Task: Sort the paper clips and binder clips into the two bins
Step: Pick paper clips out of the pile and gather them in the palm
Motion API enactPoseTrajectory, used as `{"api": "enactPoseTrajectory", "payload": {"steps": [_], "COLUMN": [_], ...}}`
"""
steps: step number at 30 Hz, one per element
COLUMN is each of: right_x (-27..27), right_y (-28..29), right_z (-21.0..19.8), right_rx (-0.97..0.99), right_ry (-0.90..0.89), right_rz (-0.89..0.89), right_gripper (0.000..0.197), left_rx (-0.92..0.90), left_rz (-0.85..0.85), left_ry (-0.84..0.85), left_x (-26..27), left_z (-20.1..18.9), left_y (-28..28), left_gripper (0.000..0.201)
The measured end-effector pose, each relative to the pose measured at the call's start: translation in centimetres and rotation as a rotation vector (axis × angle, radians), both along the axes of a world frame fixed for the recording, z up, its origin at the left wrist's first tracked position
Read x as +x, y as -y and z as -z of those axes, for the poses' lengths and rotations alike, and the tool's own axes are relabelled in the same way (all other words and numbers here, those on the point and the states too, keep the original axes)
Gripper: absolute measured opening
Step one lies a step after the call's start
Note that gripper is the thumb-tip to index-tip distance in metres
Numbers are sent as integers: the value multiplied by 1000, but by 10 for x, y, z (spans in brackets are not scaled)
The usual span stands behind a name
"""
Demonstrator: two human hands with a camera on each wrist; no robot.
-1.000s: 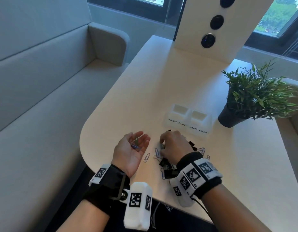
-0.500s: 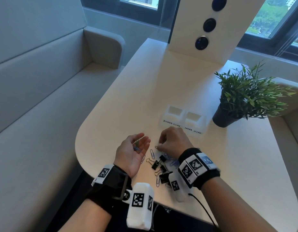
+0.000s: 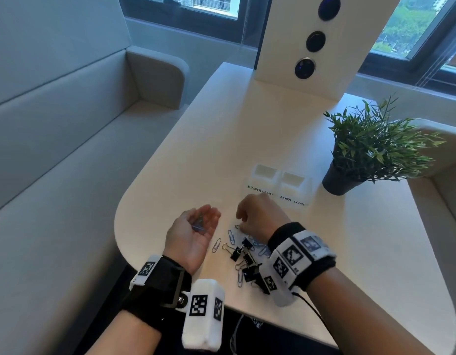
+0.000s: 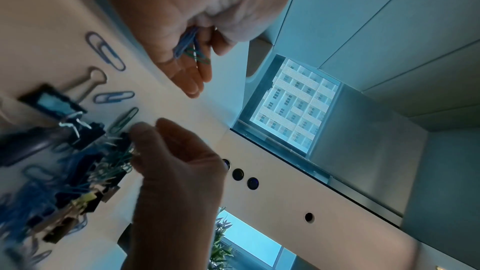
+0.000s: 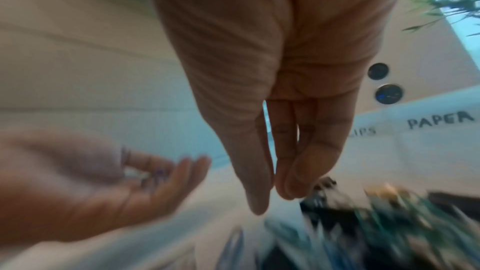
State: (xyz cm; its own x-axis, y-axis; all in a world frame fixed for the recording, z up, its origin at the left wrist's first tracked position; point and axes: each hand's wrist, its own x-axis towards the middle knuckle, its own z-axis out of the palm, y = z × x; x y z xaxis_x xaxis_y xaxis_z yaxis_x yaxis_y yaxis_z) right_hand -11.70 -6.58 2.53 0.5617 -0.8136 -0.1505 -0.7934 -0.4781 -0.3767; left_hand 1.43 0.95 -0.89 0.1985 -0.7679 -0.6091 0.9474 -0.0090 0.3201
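Observation:
My left hand (image 3: 196, 226) lies palm up on the table's near left, fingers relaxed, with a few blue and green paper clips (image 4: 191, 48) resting in it. My right hand (image 3: 241, 225) hovers over the pile of clips (image 3: 243, 254), thumb and forefinger tips (image 5: 259, 202) together. They pinch the end of a green paper clip (image 4: 123, 120) that lies on the table. The pile mixes black binder clips (image 3: 237, 253) with blue paper clips (image 3: 231, 237). Two white bins stand just beyond: "BINDER CLIPS" (image 3: 265, 172) on the left, "PAPER CLIPS" (image 3: 294, 180) on the right.
A potted plant (image 3: 370, 149) stands right of the bins. A white upright panel with dark round lenses (image 3: 311, 42) rises at the table's far end. A grey bench (image 3: 55, 149) runs along the left. The rounded table edge (image 3: 119, 234) is close to my left hand.
My right hand has lifted off the pile and shifted left, so more clips show beneath it. Its fingertips have come together at a clip. The left hand has stayed palm up.

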Motion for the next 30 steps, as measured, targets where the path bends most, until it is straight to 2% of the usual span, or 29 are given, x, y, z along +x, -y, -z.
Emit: {"api": "enactPoseTrajectory", "payload": {"steps": [4,7,12,16,24,30], "right_x": [5,7,7,11,23,27], "right_y": [-7,-3,6,-2,-9,-2], "right_z": [10,9,4,7,18,16], "right_rx": [-29,0,118,193,15,87], "right_ry": [-145,-165,-33,-14,-136,-184], "right_rz": [-28,-16,37,36,36,35], "right_gripper": [22,16,6,13,17,19], "left_rx": [12,20,16,19,31,44], "left_rz": [21,24,27,26,61,73], "left_ry": [38,72,114,146,185,162], "left_x": [0,-3,-4,-2,-1,-2], "left_z": [-5,-5,-3,1,0,1], "left_y": [-3,-4,-8,-10,-11,-11], "left_gripper": [23,22,21,23,25,25]}}
